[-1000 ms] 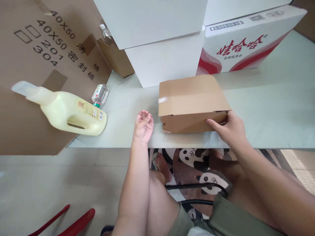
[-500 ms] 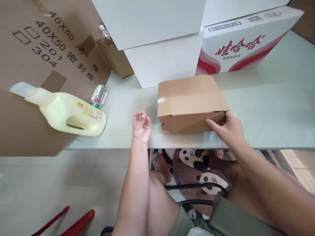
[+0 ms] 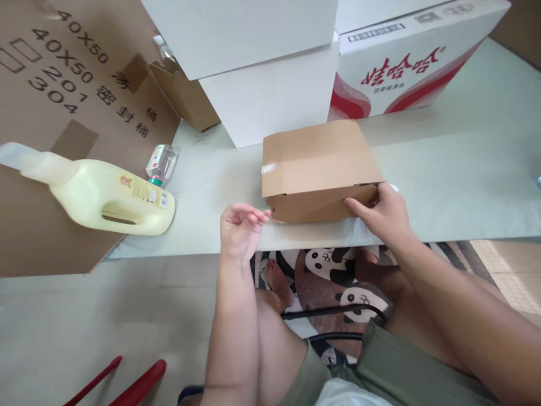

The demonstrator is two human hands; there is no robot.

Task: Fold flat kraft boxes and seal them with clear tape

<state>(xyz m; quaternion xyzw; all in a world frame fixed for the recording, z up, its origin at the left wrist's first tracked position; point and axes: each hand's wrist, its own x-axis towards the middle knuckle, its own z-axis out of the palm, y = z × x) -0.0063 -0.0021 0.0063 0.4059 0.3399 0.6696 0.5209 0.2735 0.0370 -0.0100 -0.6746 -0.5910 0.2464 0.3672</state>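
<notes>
A brown cardboard box (image 3: 321, 160) lies near the front edge of the covered table, with a strip of clear tape at its left end. My right hand (image 3: 384, 211) grips its front right corner, thumb on the front flap; the other fingers are partly hidden behind the corner. My left hand (image 3: 243, 228) is bent at the wrist just left of the box, its loosely curved fingers pointing at the front left corner. The fingertips are at or very near the notched flap; contact is unclear. I see nothing held in this hand.
White cartons (image 3: 270, 90) and a red-and-white printed carton (image 3: 406, 73) stand behind the box. To the left are a pale yellow jug (image 3: 105, 197), a small clear bottle (image 3: 162, 163) and a large printed carton (image 3: 84, 73). Red bars (image 3: 139, 383) show low on the left.
My left hand has turned from a pinched, upright pose so its fingers stretch right toward the box corner. My right hand keeps its grip. The whole view has shifted slightly.
</notes>
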